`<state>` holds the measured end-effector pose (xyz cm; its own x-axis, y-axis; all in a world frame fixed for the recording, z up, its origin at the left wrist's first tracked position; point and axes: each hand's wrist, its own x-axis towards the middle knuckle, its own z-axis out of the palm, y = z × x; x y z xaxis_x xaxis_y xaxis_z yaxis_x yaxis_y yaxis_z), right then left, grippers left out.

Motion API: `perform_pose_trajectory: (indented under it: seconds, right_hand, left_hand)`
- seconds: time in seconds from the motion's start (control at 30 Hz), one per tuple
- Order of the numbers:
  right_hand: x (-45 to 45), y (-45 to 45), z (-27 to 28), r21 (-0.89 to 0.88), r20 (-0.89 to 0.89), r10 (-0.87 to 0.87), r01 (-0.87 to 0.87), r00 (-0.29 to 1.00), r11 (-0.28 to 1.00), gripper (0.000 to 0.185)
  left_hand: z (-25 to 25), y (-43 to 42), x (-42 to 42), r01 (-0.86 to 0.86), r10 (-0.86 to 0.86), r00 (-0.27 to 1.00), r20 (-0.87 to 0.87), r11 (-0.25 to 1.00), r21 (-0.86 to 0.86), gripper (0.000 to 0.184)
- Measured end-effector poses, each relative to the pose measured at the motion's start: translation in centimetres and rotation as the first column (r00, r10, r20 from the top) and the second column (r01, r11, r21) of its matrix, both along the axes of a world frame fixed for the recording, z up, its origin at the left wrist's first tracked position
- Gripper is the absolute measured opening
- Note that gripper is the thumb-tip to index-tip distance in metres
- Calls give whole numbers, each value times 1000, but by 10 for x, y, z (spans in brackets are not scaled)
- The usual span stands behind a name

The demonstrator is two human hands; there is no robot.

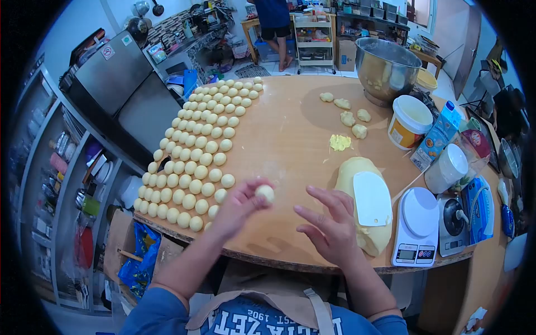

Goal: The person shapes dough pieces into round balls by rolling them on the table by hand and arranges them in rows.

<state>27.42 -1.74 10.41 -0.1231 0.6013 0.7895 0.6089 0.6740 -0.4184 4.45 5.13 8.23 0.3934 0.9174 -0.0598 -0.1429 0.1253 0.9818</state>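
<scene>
My left hand [245,202] holds a small round dough ball [264,194] in its fingers, above the wooden table [279,139]. Rows of similar dough balls [190,167] cover the table's left side, just beyond that hand. My right hand [329,220] is held up with its fingers apart and nothing in it. Beside it on the right lies a large mass of dough [354,168], with a white scraper [373,198] flat on top. Behind the large dough are a yellow crumbly lump [340,142] and several rough dough pieces [347,118].
At the right stand a white scale [417,223], a second scale [453,218], a white jar [446,168], a carton [438,137], a tub [410,121] and a steel bowl [388,70]. Another person [273,22] stands beyond the table. An open box [125,245] is below left.
</scene>
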Motion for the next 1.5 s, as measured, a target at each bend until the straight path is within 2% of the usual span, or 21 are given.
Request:
perform_pose_trajectory:
  seconds: [0.07,0.1,0.17,0.27,0.37,0.47,0.57,0.6,0.7,0.77,0.93,1.03,1.13,1.2,1.27,1.33,1.43,1.5]
  right_hand:
    - [4,5,-12,-13,-38,5,-6,999,1000,35]
    - [5,6,-23,-34,-65,4,-6,998,999,37]
    - [6,6,-30,-47,-100,22,-26,995,999,38]
    - [6,3,-30,-29,-112,67,-71,991,997,37]
    - [5,3,-29,-19,-119,88,-91,989,996,35]
    - [7,3,-29,-13,-134,101,-104,986,994,34]
    - [6,2,-29,-10,-143,115,-118,983,993,32]
    - [5,2,-30,-8,-143,129,-131,981,991,32]
    - [-2,3,-31,-13,-124,170,-173,978,985,31]
    - [-5,3,-32,-29,-109,195,-199,975,980,31]
    - [-5,8,-38,10,-77,167,-167,983,986,30]
    - [-4,9,-40,30,-55,166,-164,985,986,32]
    - [-3,10,-42,71,-60,186,-182,981,981,33]
    - [-1,10,-42,89,-57,172,-166,984,982,34]
    - [-1,10,-42,107,-66,158,-150,985,983,35]
    - [-1,10,-41,127,-76,159,-149,984,981,35]
    - [-3,9,-44,133,-92,136,-124,986,983,34]
    - [-3,9,-46,150,-96,128,-113,987,982,34]
  left_hand:
    - [-9,37,-19,-73,175,936,-305,946,316,48]
    - [-3,50,-29,1,248,832,-497,894,448,48]
    - [8,71,-46,236,444,504,-741,754,613,49]
    - [7,90,-56,307,452,394,-801,756,578,53]
    - [1,101,-57,356,429,313,-848,775,523,47]
    - [9,113,-52,487,321,29,-947,822,294,45]
    - [7,121,-48,602,658,184,-730,512,612,43]
    - [12,126,-38,602,624,192,-757,535,593,47]
    - [19,137,15,634,488,413,-769,453,627,53]
    - [14,147,58,689,405,470,-784,387,613,57]
    - [1,182,177,737,154,502,-851,439,514,59]
    - [2,194,238,797,48,449,-892,431,424,60]
    - [-33,228,278,873,217,392,-894,218,436,63]
    - [-24,229,295,927,251,190,-949,273,258,68]
    - [0,225,308,947,128,-68,-989,321,-23,65]
    - [-19,238,302,949,193,141,-971,254,188,36]
    - [-17,245,299,954,186,161,-969,221,201,34]
    - [-14,243,294,917,208,289,-935,220,332,33]
